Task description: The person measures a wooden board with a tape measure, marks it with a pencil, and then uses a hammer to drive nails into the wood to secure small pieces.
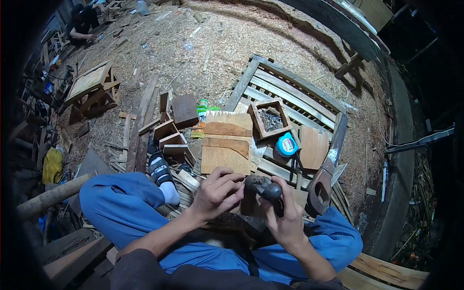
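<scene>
My right hand (287,220) is wrapped round a dark hammer (263,187), its head near the fingers of my left hand. My left hand (220,193) has its fingers curled and pressed together beside the hammer head; what they pinch, if anything, is too small to name. Just beyond both hands lies a light wooden board (226,162) with a darker wood piece (227,128) on it. To its right are a wooden box (271,118) holding small metal bits and a turquoise tape measure (286,145).
A slatted wooden frame (338,129) lies ahead right. Small wooden boxes (175,140) stand ahead left, near a long plank (143,121). A small wooden stool (92,87) is farther left. Another person (83,24) crouches at the far left. Shavings cover the ground.
</scene>
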A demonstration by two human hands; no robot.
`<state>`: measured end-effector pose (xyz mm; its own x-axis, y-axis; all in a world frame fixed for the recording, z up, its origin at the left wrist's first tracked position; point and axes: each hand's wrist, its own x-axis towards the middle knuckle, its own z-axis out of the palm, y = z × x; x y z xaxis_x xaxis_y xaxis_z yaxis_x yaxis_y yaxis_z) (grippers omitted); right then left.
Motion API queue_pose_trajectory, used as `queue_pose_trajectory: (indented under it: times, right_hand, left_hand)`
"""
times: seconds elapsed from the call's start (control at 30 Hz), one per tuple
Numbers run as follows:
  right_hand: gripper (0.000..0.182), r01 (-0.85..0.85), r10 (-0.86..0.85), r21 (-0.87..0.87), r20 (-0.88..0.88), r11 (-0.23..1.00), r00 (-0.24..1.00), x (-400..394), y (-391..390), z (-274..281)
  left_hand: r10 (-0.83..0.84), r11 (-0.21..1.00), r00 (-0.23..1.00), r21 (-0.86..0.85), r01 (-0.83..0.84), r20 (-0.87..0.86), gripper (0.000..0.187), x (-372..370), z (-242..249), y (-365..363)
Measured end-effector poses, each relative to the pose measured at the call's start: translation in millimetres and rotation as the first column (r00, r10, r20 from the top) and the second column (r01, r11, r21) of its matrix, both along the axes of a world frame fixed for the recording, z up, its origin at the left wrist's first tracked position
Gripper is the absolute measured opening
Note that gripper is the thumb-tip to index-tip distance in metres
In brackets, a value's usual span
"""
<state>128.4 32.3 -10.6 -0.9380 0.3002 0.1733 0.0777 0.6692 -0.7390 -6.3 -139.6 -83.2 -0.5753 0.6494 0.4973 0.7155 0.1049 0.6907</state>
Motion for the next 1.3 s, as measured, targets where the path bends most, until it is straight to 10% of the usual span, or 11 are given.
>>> queue_pose_trajectory:
  times: [0.37,0.63,1.3]
  right_hand:
    - [0.058,0.0,0.0,-0.041,0.006,0.999,1.0,1.3,1.4,-2.8]
    - [0.057,-0.014,0.016,-0.072,0.029,0.997,0.999,-0.5,1.4,1.2]
    - [0.059,-0.021,0.025,-0.073,0.055,0.997,0.998,-4.4,2.2,11.6]
  left_hand:
    - [-0.07,0.997,0.994,0.02,0.069,0.086,0.022,-15.1,-4.9,-8.8]
    - [-0.267,0.909,0.962,-0.318,0.269,0.05,0.096,-20.5,11.4,-30.0]
    - [-0.223,0.906,0.975,-0.365,0.215,0.02,0.105,-23.0,-5.5,-35.9]
